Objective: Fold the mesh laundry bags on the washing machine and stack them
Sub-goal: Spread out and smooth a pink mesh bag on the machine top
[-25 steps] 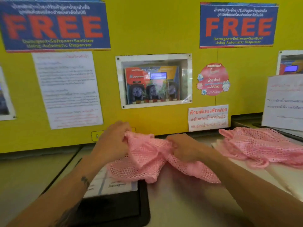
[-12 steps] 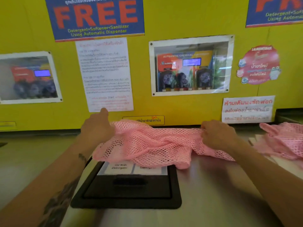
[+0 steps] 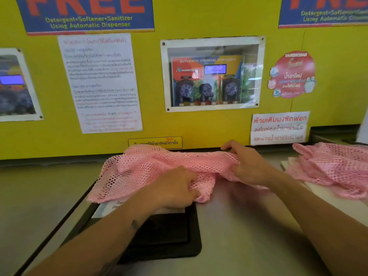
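A: Where is the pink mesh bag (image 3: 159,172)?

B: It lies crumpled on top of the washing machine (image 3: 249,236), along the far edge against the yellow wall (image 3: 199,124). Its near part drapes over the far end of the black detergent lid (image 3: 171,236).

A: And the hands?

B: The left hand (image 3: 175,190) sits on the bag's near edge, fingers curled closed around a bunch of mesh. The right hand (image 3: 247,166) is at the bag's right end, near the far edge; thumb and fingers pinch the mesh, with the forefinger stretched out along the top.

A: Anything else on the surface?

B: A second pile of pink mesh (image 3: 334,168) lies at the right edge, apart from the first bag, resting on something flat and white (image 3: 318,188).
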Demonstrator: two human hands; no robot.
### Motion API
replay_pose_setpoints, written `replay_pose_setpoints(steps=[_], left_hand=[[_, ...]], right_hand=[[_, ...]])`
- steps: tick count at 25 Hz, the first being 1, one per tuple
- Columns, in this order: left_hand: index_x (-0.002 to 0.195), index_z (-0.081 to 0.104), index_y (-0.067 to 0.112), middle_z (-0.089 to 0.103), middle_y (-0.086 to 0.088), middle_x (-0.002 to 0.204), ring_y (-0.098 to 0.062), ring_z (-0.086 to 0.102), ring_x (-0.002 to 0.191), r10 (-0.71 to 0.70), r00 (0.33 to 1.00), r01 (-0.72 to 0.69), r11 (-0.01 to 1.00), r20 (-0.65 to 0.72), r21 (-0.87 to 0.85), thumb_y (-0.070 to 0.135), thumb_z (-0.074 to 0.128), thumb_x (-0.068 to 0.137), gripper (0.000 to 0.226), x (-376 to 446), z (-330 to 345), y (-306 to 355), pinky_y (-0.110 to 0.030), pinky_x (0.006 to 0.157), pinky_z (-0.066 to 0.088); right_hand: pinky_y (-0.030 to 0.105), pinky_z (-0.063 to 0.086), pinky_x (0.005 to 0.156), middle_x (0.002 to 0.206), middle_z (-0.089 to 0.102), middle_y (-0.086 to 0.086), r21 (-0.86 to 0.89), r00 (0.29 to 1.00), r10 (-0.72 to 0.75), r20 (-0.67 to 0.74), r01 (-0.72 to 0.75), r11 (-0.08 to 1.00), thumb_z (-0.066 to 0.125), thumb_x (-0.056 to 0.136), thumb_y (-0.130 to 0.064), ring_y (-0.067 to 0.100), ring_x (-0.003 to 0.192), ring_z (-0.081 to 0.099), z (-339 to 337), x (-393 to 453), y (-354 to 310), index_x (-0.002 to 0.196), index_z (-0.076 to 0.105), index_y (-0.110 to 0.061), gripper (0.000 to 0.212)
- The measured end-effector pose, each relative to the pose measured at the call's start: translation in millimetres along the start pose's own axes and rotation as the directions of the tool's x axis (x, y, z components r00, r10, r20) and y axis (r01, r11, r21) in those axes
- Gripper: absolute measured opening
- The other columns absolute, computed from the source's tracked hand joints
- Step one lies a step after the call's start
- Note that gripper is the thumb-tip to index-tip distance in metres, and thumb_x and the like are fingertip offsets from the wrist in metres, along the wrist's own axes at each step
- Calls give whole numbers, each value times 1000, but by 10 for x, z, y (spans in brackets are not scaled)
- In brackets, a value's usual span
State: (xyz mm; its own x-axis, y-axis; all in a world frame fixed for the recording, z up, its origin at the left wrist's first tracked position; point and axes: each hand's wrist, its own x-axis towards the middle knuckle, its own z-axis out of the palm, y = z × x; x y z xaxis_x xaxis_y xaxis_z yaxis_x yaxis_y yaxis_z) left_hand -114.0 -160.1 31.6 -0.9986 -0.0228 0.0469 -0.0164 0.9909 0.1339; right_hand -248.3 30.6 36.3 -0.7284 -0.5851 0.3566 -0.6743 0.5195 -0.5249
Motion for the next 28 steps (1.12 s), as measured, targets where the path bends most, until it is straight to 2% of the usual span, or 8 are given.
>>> replay_pose_setpoints(steps=[3, 8, 11, 15, 17, 20, 23, 28], left_hand=[[68, 54, 27, 58, 7, 79, -16, 56, 76, 26, 996, -28, 999, 80, 16, 25, 60, 87, 20, -65, -238, -220, -28, 64, 40], [77, 74, 32, 71, 16, 78, -2, 63, 80, -68, 988, 71, 997, 139, -14, 28, 59, 89, 19, -605, -1095, -722, -34, 84, 49], [84, 78, 33, 76, 20, 88, 1, 69, 87, -125, 992, 128, 954, 29, -270, 21, 66, 81, 18, -837, -1393, -878, -31, 85, 48], [106, 71, 22, 76, 3, 105, -14, 72, 98, -133, 988, 58, 776, -73, -628, 7, 55, 96, 24, -655, -1132, -776, -39, 98, 49], [109, 68, 32, 74, 9, 108, -10, 68, 104, -72, 993, 18, 879, -95, -476, 20, 56, 97, 20, -426, -854, -721, -41, 101, 48], [133, 53, 38, 49, 7, 146, -13, 44, 135, 2, 1000, 1, 992, 24, -126, 33, 51, 98, 35, -128, -421, -693, -42, 117, 28], [154, 22, 31, 17, 0, 164, -21, 16, 150, -143, 973, 126, 987, 181, 101, 47, 31, 101, 56, 19, -171, -780, -45, 121, 11], [151, 32, 18, 29, -8, 161, -28, 31, 144, -463, 837, 368, 870, 291, 329, 55, 31, 95, 67, -9, -320, -759, -47, 118, 26]], right_hand=[[28, 39, 74, 106, 61, 4, 72, 926, 3, -378, 26, 997, 57, 77, 3, 22, 98, 57, -104, 73, 60, 117, 57, -20, 45], [44, 47, 86, 116, 56, 14, -169, 836, 79, -543, -201, 965, 60, 84, -9, 33, 104, 56, -177, 134, 166, 113, 61, -19, 30], [47, 46, 87, 106, 60, 7, -319, 876, -24, -481, -149, 936, 58, 86, -14, 30, 98, 57, -109, 120, 73, 102, 63, -24, 19], [28, 46, 65, 83, 67, -5, 43, 982, -88, -168, 96, 994, 59, 92, -23, 15, 77, 61, 71, -17, -257, 85, 65, -26, 10], [28, 49, 76, 96, 68, -10, 73, 988, -95, 125, 86, 994, 61, 90, -40, 11, 88, 62, 161, -102, -371, 101, 67, -28, 17], [38, 42, 101, 128, 59, -13, -198, 895, 9, 445, 88, 976, 61, 83, -55, 12, 115, 55, 244, -151, -393, 129, 55, -33, 52], [53, 22, 115, 133, 55, -10, -587, 987, 29, 155, 69, 807, 57, 83, -39, 16, 125, 49, 193, -96, -292, 125, 56, -36, 42], [44, 39, 92, 106, 67, -1, -497, 955, -166, -244, 24, 867, 59, 83, -16, 25, 99, 61, 181, -46, -257, 110, 65, -28, 30]])
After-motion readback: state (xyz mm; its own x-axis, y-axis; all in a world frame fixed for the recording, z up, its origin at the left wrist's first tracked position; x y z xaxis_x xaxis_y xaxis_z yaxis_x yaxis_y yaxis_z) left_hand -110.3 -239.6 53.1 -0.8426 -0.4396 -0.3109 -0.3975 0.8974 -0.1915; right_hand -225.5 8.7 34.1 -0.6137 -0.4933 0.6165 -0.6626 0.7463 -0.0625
